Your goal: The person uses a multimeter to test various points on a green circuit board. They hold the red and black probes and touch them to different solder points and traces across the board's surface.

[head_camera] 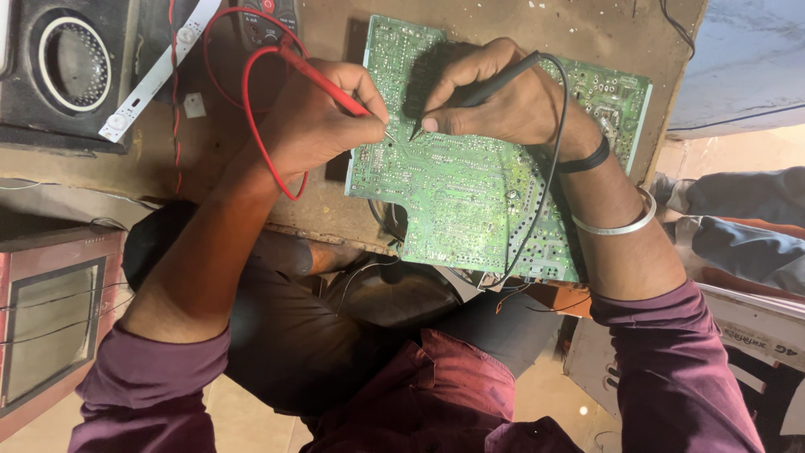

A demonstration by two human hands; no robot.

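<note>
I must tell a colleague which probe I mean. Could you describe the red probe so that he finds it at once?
Start at the large green circuit board on the brown workbench. Above its left edge, the left hand grips the red probe, tip down on the board. Its red colour and looping red wire separate it from the black probe in the right hand.

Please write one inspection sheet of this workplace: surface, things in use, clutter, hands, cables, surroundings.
Surface: worn brown wooden bench.
Things in use: green printed circuit board, solder side up, overhanging the bench edge; red probe; black probe.
Clutter: white LED strip, black round speaker.
Hands: left hand grips the red probe, right hand the black probe, tips on the board.
Cables: red lead, black lead.
Surroundings: grey multimeter partly visible.
</note>
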